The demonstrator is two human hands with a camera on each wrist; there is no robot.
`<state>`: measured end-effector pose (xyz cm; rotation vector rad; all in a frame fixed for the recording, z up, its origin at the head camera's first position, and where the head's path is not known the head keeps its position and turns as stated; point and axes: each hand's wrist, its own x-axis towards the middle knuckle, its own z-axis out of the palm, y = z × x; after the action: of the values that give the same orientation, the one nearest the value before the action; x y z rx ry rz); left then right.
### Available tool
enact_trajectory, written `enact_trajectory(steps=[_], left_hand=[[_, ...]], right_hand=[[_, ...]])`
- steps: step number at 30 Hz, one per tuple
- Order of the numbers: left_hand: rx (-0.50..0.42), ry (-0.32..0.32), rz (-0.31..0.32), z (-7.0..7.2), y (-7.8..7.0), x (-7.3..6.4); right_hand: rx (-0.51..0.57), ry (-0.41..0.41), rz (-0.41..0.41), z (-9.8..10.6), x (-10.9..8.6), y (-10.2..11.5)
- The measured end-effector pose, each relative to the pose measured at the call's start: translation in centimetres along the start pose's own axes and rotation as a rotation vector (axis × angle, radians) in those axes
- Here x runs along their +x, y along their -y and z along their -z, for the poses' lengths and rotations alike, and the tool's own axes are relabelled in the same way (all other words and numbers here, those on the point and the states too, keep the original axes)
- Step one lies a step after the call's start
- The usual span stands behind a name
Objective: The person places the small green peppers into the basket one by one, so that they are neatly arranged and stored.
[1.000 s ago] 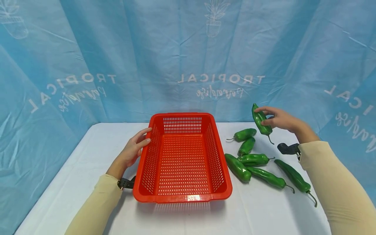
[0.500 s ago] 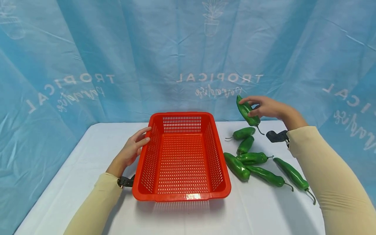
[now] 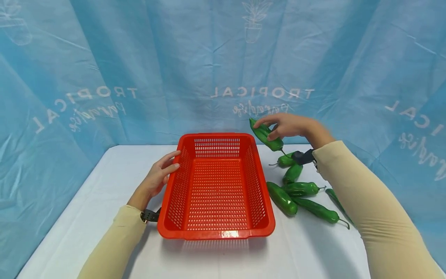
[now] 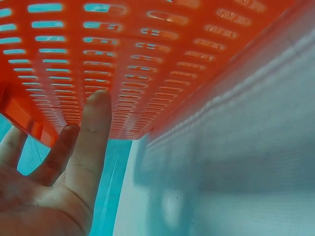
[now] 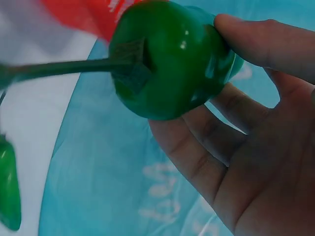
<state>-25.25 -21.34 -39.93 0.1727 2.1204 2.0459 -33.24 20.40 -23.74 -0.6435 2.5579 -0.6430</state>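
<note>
A large green chili pepper (image 3: 262, 135) hangs in the air just beyond the back right corner of a red perforated plastic basket (image 3: 202, 235). My right hand (image 3: 290, 124) pinches it between thumb and fingers. Its tip points up and left in the head view; its stem trails down to the right. In the right wrist view the stem end of the pepper (image 5: 167, 64) faces the camera. On the basket's left side, my left hand (image 3: 156, 177) holds the rim, some digits over the edge. The left wrist view shows other fingers (image 4: 91, 142) along the outside of the slotted wall.
Several more green peppers lie on the white table (image 3: 310, 248) right of the basket, one long pepper (image 3: 318, 211) among them. My right sleeve (image 3: 376, 201) partly covers another. A blue printed curtain (image 3: 184, 58) surrounds the table at the back and sides.
My right hand has carried the pepper leftward, from above the right side of the table to near the basket's back right corner. The left hand and basket stay in place.
</note>
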Motion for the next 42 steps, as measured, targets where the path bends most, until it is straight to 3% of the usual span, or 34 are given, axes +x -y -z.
enact_trajectory(steps=[13,25,31,42], left_hand=[[-0.004,-0.015,-0.015,-0.2,0.0,-0.5],[-0.028,-0.007,-0.011,-0.1,0.4,-0.6],[-0.017,-0.011,-0.01,0.1,0.6,-0.7],[-0.039,-0.024,0.011,-0.1,1.0,-0.5]], right_hand=[[-0.009,0.111,0.107,-1.5,2.4,5.5],[0.021,0.181,0.183,-4.0,3.5,6.4],[0.007,0.223,0.261,-5.2,3.9,7.3],[0.009,0.384,0.325,-9.2,5.3,7.6]])
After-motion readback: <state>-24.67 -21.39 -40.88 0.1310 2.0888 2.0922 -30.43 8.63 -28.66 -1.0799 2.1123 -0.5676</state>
